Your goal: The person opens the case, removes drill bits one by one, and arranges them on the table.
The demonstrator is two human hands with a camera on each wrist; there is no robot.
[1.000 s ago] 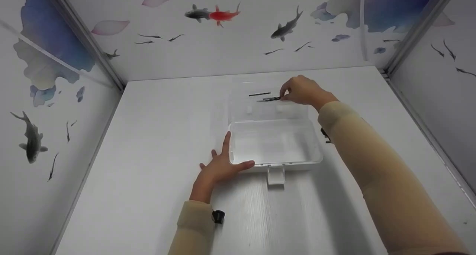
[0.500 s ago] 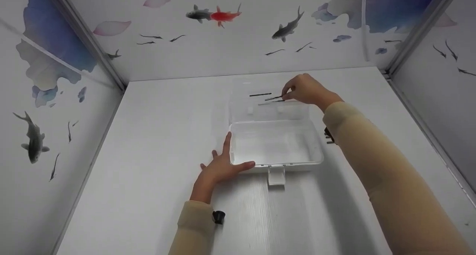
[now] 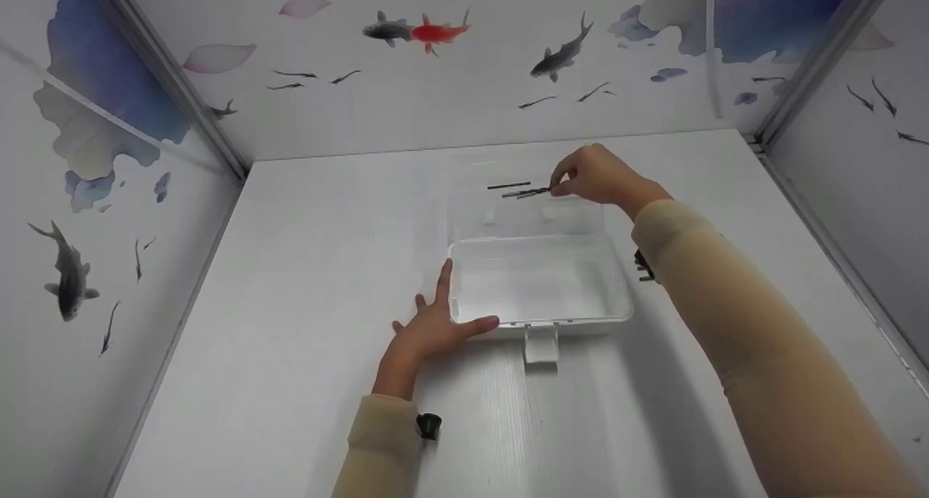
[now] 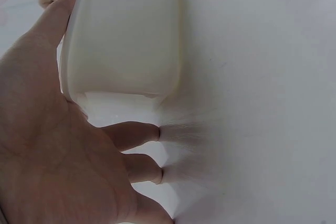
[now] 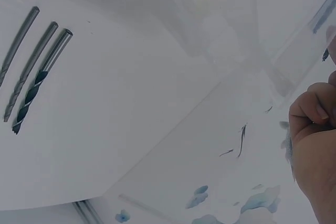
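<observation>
A clear plastic box (image 3: 541,320) stands on the white table with its transparent lid (image 3: 472,218) folded back behind it. My left hand (image 3: 428,331) spreads around the near left corner of the box, thumb along the front rim and index finger along the left side; in the left wrist view the other fingertips touch the table. Over the lid, my right hand (image 3: 599,175) pinches the end of a dark drill bit (image 3: 533,192). A second thin bit lies close against it, partly overlapping. Just behind is another drill bit (image 3: 509,186), lying on the lid.
In the right wrist view several drill bits (image 5: 41,88) lie side by side on the table, right of the box. A white latch (image 3: 541,345) sticks out from the box front. Walls printed with fish (image 3: 562,51) enclose the back and sides.
Half a second ago the pinched bit and the one beside it stood apart; now they lie almost together. My left hand and the box keep their place.
</observation>
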